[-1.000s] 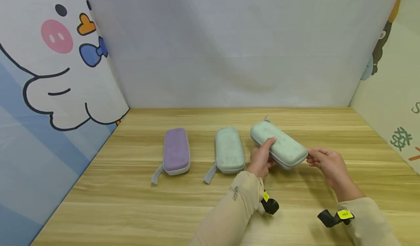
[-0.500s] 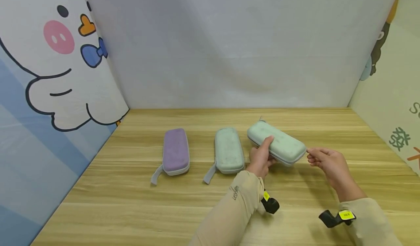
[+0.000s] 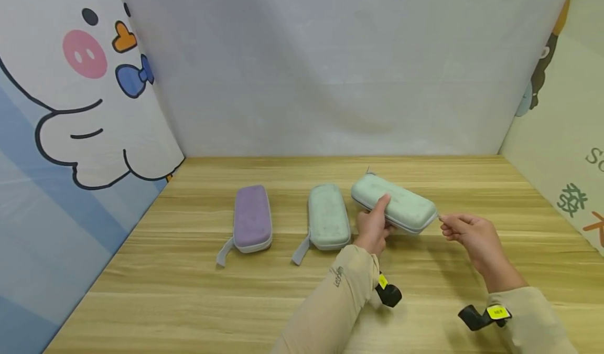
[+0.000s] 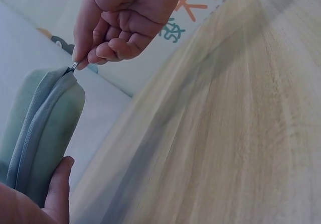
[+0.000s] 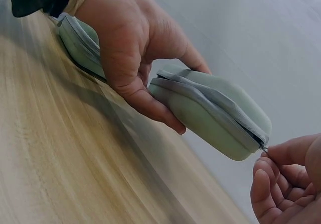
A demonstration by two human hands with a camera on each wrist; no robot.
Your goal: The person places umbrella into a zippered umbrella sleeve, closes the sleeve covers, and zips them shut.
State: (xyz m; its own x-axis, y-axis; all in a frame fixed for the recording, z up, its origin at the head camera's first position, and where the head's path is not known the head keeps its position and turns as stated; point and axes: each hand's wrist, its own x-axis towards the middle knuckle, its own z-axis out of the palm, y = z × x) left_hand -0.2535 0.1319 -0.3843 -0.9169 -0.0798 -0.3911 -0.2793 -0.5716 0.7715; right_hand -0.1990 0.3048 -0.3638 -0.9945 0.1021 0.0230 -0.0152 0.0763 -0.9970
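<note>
A pale green zippered hard case (image 3: 406, 204) is tilted in my left hand (image 3: 374, 231), thumb on top and fingers beneath. My right hand (image 3: 472, 236) pinches the small metal zipper pull (image 5: 264, 147) at the case's right corner. In the right wrist view, the zipper seam (image 5: 215, 106) gapes along the side held by my left hand. The left wrist view has the right-hand fingers (image 4: 118, 43) above the case's end, with the pull between thumb and finger. A second green case (image 3: 329, 216) lies flat left of my left hand, its grey strap toward me.
A purple zippered case (image 3: 253, 217) of the same shape lies farther left on the wooden table (image 3: 179, 296). A white sheet (image 3: 321, 71) closes off the back. Printed cartoon panels stand at the left (image 3: 94, 102) and right (image 3: 561, 133).
My left hand's case has shifted slightly left, away from the pinching right hand, which stays nearly in place. The two cases on the table have not moved.
</note>
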